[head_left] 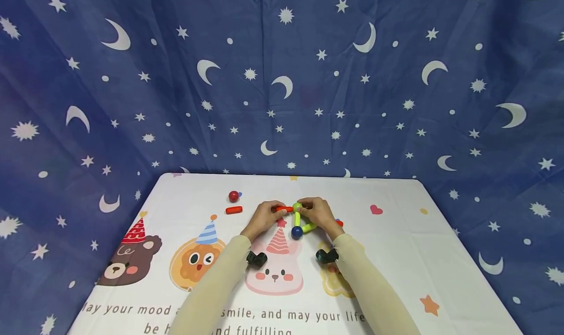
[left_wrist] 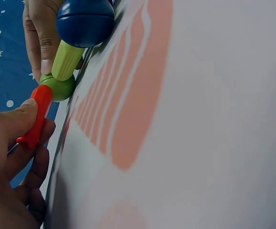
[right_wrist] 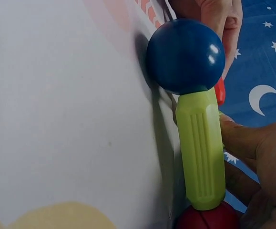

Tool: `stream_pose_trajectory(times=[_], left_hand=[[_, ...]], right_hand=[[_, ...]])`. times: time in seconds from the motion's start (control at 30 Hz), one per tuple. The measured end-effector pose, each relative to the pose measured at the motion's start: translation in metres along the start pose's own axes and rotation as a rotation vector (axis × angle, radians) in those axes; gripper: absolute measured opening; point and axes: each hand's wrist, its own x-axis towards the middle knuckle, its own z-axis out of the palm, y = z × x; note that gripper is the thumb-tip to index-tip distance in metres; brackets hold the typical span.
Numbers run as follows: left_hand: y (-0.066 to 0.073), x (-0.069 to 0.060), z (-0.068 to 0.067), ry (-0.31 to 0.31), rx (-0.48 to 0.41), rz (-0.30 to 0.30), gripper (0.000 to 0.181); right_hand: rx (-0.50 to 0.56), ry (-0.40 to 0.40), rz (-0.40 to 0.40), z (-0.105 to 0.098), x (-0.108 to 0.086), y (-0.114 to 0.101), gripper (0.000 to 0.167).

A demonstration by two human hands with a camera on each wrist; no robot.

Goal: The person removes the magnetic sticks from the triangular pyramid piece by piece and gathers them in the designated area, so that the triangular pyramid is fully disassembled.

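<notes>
My left hand (head_left: 264, 217) pinches a red toy rod (left_wrist: 36, 117) between thumb and fingers. The rod's far end meets a green ball (head_left: 297, 206). My right hand (head_left: 320, 212) holds that ball from the other side, its fingers partly hidden. From the ball a yellow-green rod (head_left: 297, 219) runs to a dark blue ball (head_left: 297, 232) nearer me. A second yellow-green rod (right_wrist: 200, 152) leads from the blue ball to a red ball (right_wrist: 208, 218), below the right hand in the right wrist view. Whether the red rod is fully joined I cannot tell.
Left of the hands lie a loose red rod (head_left: 234, 210) and another red ball (head_left: 233, 196) with a blue piece (head_left: 240, 194) behind it. A small red piece (head_left: 340, 223) shows beside the right wrist. A blue curtain (head_left: 282, 129) stands behind the printed white table (head_left: 396, 256).
</notes>
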Motion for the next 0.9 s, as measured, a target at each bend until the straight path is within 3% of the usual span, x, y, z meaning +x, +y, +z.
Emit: stream_pose_trajectory(times=[0.37, 0.6, 0.9], left_hand=[[-0.001, -0.011, -0.012, 0.058, -0.043, -0.033, 0.027], [-0.005, -0.022, -0.020, 0.054, -0.042, -0.033, 0.025], [-0.006, -0.029, -0.033, 0.062, -0.030, -0.095, 0.026]], right_hand=[[0.007, 0.012, 0.005, -0.001, 0.000, 0.001, 0.031], [0.001, 0.002, 0.018, 0.002, -0.003, 0.001, 0.031], [0.009, -0.004, 0.022, 0.002, -0.003, 0.001, 0.031]])
